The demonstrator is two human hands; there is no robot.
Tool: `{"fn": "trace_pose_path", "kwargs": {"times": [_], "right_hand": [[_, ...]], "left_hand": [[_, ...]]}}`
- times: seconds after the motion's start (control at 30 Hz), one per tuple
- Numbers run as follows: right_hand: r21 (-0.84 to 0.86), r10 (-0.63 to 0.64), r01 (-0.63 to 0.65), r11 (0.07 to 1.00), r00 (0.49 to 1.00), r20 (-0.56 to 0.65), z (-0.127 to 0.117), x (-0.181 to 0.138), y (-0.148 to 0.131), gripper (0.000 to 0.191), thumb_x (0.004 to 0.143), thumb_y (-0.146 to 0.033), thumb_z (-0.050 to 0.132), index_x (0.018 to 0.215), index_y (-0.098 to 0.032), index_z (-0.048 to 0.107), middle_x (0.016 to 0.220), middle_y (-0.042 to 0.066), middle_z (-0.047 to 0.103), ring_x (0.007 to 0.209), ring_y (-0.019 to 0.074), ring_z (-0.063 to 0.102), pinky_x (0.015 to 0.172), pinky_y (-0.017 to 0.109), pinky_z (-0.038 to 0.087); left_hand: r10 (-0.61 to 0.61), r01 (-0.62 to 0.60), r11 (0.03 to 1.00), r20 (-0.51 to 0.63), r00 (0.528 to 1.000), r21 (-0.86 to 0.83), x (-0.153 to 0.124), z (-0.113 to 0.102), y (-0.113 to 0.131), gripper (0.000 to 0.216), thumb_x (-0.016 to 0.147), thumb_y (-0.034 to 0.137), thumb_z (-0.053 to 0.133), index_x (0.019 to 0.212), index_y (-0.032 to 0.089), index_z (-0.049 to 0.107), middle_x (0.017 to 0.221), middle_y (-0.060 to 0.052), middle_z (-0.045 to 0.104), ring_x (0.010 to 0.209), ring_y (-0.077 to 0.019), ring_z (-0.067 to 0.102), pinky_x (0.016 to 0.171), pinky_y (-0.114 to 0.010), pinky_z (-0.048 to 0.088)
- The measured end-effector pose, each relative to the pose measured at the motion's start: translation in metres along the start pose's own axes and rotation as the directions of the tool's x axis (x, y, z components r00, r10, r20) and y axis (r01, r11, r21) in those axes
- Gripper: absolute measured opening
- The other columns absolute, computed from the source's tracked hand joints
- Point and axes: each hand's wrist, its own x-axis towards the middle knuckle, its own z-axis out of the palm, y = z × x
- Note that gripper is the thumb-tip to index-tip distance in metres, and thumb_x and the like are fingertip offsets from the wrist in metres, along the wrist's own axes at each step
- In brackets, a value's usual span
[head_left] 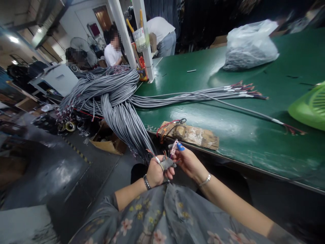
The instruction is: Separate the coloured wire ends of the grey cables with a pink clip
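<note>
Just above my lap, my left hand [158, 171] is closed around the end of a grey cable [157, 160]. Thin coloured wires [165, 155] fan out from it, and grey coverings wrap some of that hand's fingers. Close beside it, my right hand [191, 162], with blue tape on one fingertip, pinches a small pale pink piece [174, 148] with dark marks. Its kind is too small to make out. The piece is near the wire ends; whether it touches them I cannot tell. Both hands are in front of the table edge, below a worn wooden block [195, 134].
A large bundle of grey cables [119, 88] drapes over the left end of the green table [182, 117]. More cables with bare ends [243, 91] lie across it. A clear plastic bag [251, 45] and green basket [311, 106] stand right. Two people work behind a white post [146, 37].
</note>
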Motion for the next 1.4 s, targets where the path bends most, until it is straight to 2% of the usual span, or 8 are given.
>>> {"fn": "trace_pose_path", "kwargs": {"times": [0.13, 0.27, 0.57, 0.77, 1.07, 1.27, 1.4], "right_hand": [[0.005, 0.026, -0.026, 1.000, 1.000, -0.011, -0.0024, 0.0013, -0.0023, 0.037, 0.058, -0.052, 0.081, 0.063, -0.019, 0.066, 0.053, -0.003, 0.057, 0.049, 0.0089, 0.047, 0.045, 0.021, 0.038], [0.051, 0.041, -0.041, 0.998, 0.999, 0.009, -0.0046, 0.0023, -0.0035, 0.034, 0.056, -0.048, 0.083, 0.069, -0.020, 0.071, 0.063, -0.001, 0.065, 0.055, 0.0105, 0.053, 0.052, 0.022, 0.044], [0.058, -0.002, 0.002, 0.998, 1.000, 0.001, -0.0045, 0.0048, 0.0009, 0.025, 0.064, -0.045, 0.079, 0.070, -0.022, 0.074, 0.065, 0.001, 0.069, 0.059, 0.0130, 0.056, 0.056, 0.024, 0.048], [0.104, -0.001, 0.002, 0.995, 1.000, -0.014, -0.0045, 0.0055, 0.0031, 0.028, 0.057, -0.045, 0.084, 0.070, -0.022, 0.074, 0.069, 0.002, 0.071, 0.060, 0.0132, 0.057, 0.057, 0.024, 0.049], [0.052, 0.002, -0.001, 0.999, 1.000, -0.008, -0.0050, 0.0046, 0.0031, 0.028, 0.061, -0.047, 0.081, 0.075, -0.024, 0.073, 0.073, 0.000, 0.072, 0.062, 0.0122, 0.059, 0.057, 0.023, 0.049], [0.018, -0.010, 0.010, 1.000, 1.000, -0.006, -0.0075, 0.0046, 0.0062, 0.027, 0.068, -0.050, 0.075, 0.077, -0.025, 0.072, 0.077, 0.003, 0.072, 0.065, 0.0155, 0.059, 0.059, 0.028, 0.048], [0.014, -0.005, 0.005, 1.000, 1.000, 0.007, -0.0076, 0.0044, 0.0059, 0.028, 0.068, -0.051, 0.075, 0.076, -0.024, 0.072, 0.073, 0.003, 0.071, 0.062, 0.0151, 0.057, 0.056, 0.027, 0.047]], "left_hand": [[0.018, -0.018, 1.000, -0.019, 1.000, 0.006, 0.0014, -0.0002, -0.0019, 0.045, 0.056, 0.055, 0.073, 0.058, 0.013, 0.057, 0.043, -0.002, 0.059, 0.028, -0.0077, 0.046, 0.030, -0.017, 0.026], [0.025, -0.025, 1.000, -0.032, 0.999, 0.001, 0.0018, 0.0004, -0.0016, 0.046, 0.055, 0.057, 0.072, 0.057, 0.014, 0.055, 0.043, -0.002, 0.058, 0.028, -0.0082, 0.046, 0.030, -0.018, 0.025], [0.011, -0.010, 1.000, -0.037, 0.999, 0.024, 0.0033, 0.0027, -0.0004, 0.047, 0.055, 0.058, 0.072, 0.057, 0.014, 0.056, 0.042, -0.001, 0.057, 0.028, -0.0080, 0.045, 0.031, -0.018, 0.024], [0.004, -0.003, 0.999, -0.037, 0.999, 0.034, 0.0033, 0.0006, -0.0011, 0.047, 0.054, 0.058, 0.072, 0.057, 0.015, 0.055, 0.043, -0.002, 0.057, 0.029, -0.0083, 0.045, 0.031, -0.018, 0.024], [-0.018, 0.018, 0.998, -0.007, 1.000, 0.059, 0.0035, -0.0033, -0.0048, 0.045, 0.056, 0.057, 0.070, 0.058, 0.014, 0.057, 0.042, -0.002, 0.057, 0.029, -0.0075, 0.044, 0.032, -0.018, 0.025], [0.001, -0.001, 1.000, -0.007, 1.000, 0.017, 0.0032, -0.0016, -0.0037, 0.045, 0.054, 0.057, 0.071, 0.057, 0.014, 0.058, 0.041, -0.002, 0.056, 0.028, -0.0077, 0.044, 0.031, -0.019, 0.025], [0.005, -0.005, 1.000, -0.001, 1.000, 0.031, 0.0037, -0.0028, -0.0053, 0.046, 0.056, 0.058, 0.070, 0.058, 0.014, 0.057, 0.041, -0.002, 0.056, 0.029, -0.0075, 0.044, 0.032, -0.018, 0.025]]}}
